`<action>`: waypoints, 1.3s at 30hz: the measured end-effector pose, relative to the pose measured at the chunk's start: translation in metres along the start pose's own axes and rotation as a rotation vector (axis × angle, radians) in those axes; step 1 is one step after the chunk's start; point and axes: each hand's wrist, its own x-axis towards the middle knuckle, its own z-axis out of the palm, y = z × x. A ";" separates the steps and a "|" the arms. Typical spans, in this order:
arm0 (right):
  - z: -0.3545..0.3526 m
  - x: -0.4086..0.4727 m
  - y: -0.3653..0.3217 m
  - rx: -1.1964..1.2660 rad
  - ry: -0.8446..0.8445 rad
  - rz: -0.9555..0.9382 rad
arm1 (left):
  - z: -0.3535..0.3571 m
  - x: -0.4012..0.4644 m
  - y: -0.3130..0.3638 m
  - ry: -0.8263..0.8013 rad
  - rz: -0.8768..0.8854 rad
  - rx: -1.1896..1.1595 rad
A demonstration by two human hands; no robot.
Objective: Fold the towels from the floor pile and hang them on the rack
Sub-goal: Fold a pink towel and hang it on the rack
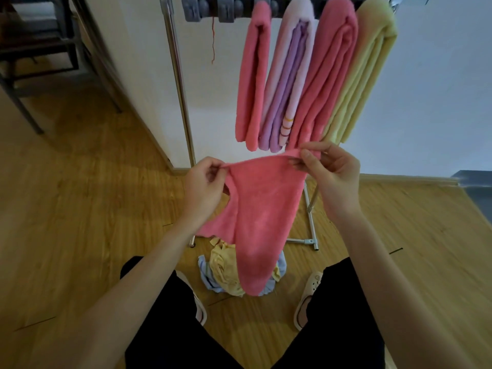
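A pink towel (262, 217) hangs lengthwise in front of me, held by its top edge. My left hand (203, 186) pinches the left corner and my right hand (331, 177) pinches the right corner. Below it on the floor lies the pile (222, 270) of yellow and pale blue towels, partly hidden by the pink one. On the rack (181, 83) behind, several folded towels hang side by side: pink (253, 75), lilac (287, 81), pink (326, 75) and yellow (364, 73).
Grey clips (197, 9) sit on the rack's top bar to the left of the hung towels. The rack's foot (310, 230) rests on the wooden floor by a white wall. A dark metal frame (40, 62) stands at the far left. My sandalled feet flank the pile.
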 end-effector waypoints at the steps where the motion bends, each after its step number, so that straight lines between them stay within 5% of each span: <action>1: -0.005 -0.004 0.006 -0.031 0.007 0.026 | -0.001 0.000 0.002 0.003 -0.020 -0.024; 9: -0.023 -0.043 0.057 -0.432 -0.095 0.069 | -0.003 -0.009 0.016 0.050 -0.132 -0.132; 24: 0.005 -0.089 0.110 -1.033 -0.224 -0.569 | -0.006 -0.018 0.029 0.122 -0.296 -0.298; 39: 0.024 -0.104 0.109 -0.766 -0.368 -0.401 | -0.001 -0.025 0.046 0.179 -0.294 -0.434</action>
